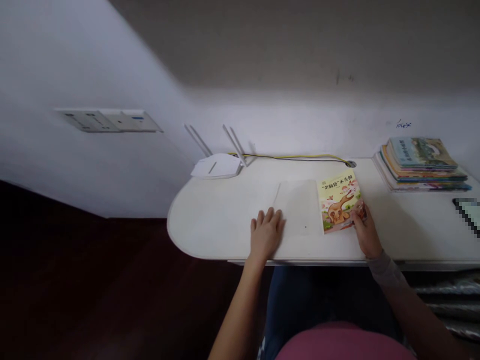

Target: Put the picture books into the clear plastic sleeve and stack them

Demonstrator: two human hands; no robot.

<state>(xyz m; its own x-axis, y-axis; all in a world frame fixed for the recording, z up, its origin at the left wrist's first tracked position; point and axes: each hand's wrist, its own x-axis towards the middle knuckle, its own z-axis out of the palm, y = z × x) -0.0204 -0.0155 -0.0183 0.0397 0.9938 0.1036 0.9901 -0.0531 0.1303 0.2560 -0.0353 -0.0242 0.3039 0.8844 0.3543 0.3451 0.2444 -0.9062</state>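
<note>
My right hand [365, 230] grips the lower right edge of a book [339, 200] with a yellow cover and a cartoon animal-like figure, its thumb on the front. Flat on the desk, left of the book, lies a clear plastic sheet, perhaps a book cover [298, 207]. My left hand [266, 232] rests palm down by the sheet's left edge, fingers spread. What lies under that palm is hidden.
A white router [217, 166] with raised antennas stands at the back left of the white desk [210, 215]. A yellow cable [300, 156] runs along the wall. Stacked books [423, 165] and a dark-edged device [468, 212] are at the right.
</note>
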